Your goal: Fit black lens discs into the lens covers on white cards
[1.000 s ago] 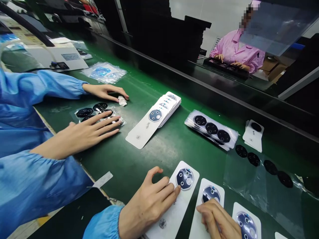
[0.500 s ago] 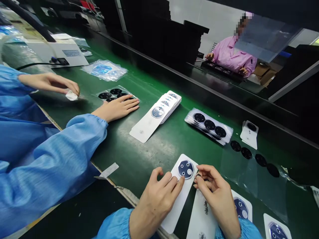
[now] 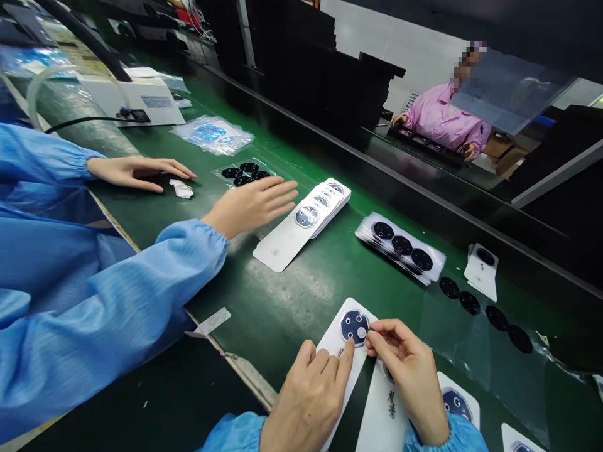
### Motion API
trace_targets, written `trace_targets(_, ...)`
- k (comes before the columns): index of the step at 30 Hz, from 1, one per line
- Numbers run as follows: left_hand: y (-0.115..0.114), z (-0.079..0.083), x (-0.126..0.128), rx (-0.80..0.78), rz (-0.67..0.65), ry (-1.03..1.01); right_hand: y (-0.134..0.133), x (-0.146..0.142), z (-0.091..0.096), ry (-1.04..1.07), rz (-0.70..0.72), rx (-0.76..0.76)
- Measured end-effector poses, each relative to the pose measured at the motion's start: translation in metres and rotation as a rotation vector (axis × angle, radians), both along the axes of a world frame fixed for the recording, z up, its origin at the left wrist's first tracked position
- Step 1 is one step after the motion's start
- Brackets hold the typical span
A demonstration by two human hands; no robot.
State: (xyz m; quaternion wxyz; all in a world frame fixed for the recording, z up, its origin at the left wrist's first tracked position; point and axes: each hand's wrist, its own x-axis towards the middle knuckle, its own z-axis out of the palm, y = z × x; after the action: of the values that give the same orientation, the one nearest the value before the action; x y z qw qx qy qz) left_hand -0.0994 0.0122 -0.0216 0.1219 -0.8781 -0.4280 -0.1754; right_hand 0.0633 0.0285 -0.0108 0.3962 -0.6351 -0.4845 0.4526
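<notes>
My left hand [image 3: 308, 395] lies flat at the bottom, fingertips pressing a long white card [image 3: 336, 342] onto the green belt. A blue octagonal lens piece [image 3: 353, 326] sits at the card's far end. My right hand [image 3: 409, 370] has thumb and forefinger pinched on a thin small tab at that piece's right edge. Under my right hand lies a second white card [image 3: 389, 408], and a third card [image 3: 459, 402] with a blue piece is beside it.
A co-worker in blue sleeves has one hand [image 3: 254, 204] by a fanned card stack [image 3: 320, 204], the other [image 3: 141, 172] by a white wad [image 3: 181, 188]. Sheets of black octagons [image 3: 400, 245], clear film [image 3: 480, 307], a tape strip [image 3: 210, 323]. A person in pink [image 3: 443, 119] works across.
My right hand moved up from the second card and pinched at the blue piece. The co-worker's near hand slid right toward the fanned stack; the far hand pulled back, then reached out.
</notes>
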Motion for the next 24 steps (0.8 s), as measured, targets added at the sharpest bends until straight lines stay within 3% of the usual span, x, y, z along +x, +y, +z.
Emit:
trace_targets(13,-0.004,0.003,0.003,0.006,0.038,0.043,0.004,-0.013,0.009,-0.38,0.222,0.314)
trace_targets(24,-0.005,0.0,0.006,-0.026,0.083,0.034,0.011,-0.012,0.004,-0.557,0.393,0.424)
